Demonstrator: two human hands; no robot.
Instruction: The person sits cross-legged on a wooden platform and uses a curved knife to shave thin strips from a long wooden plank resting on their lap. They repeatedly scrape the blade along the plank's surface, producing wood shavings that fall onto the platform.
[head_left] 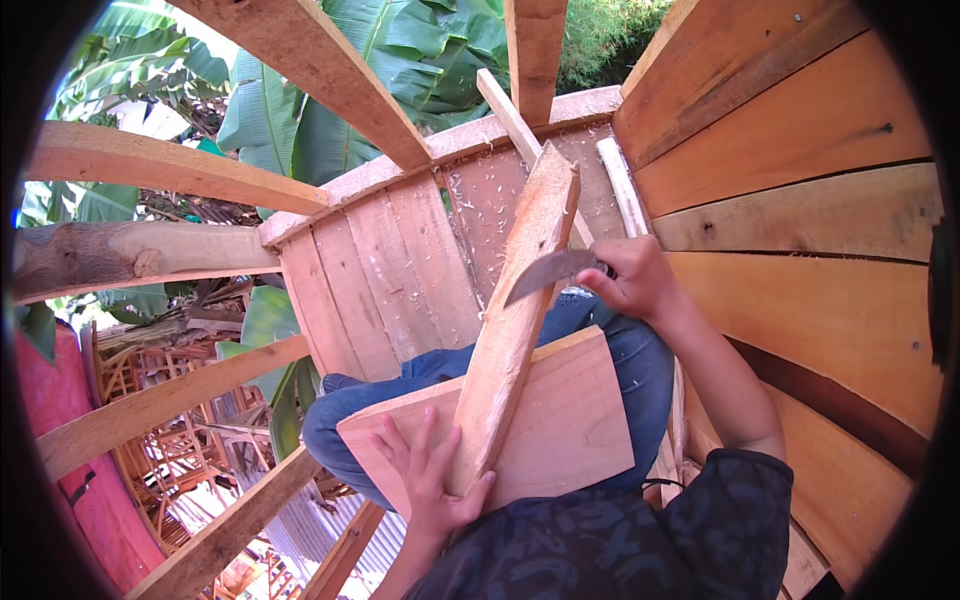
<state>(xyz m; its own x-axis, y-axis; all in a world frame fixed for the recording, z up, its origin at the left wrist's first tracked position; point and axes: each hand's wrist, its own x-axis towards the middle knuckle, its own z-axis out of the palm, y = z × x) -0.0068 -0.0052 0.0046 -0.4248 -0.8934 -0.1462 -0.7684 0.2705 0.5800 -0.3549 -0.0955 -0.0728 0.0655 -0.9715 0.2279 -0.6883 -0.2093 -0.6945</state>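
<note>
My right hand (635, 278) is closed around the dark handle of a knife with a broad, curved blade (548, 274). Its blade lies against the upper half of a rough length of wood (510, 315), which slants across my lap and has a pointed far end. At the near end of that wood, my left hand (432, 482) steadies it between thumb and forefinger, the other fingers stretched over the board below. That flat wooden board (570, 415) rests across my crossed legs in blue jeans (645, 370), beneath the wood's lower part.
I sit on a plank platform (385, 265) strewn with pale shavings. Thin sticks (625, 190) lie near its far right corner. A plank wall (800, 220) rises close on my right. Bare posts (180, 172) frame the open left and far sides, with banana leaves (350, 60) beyond.
</note>
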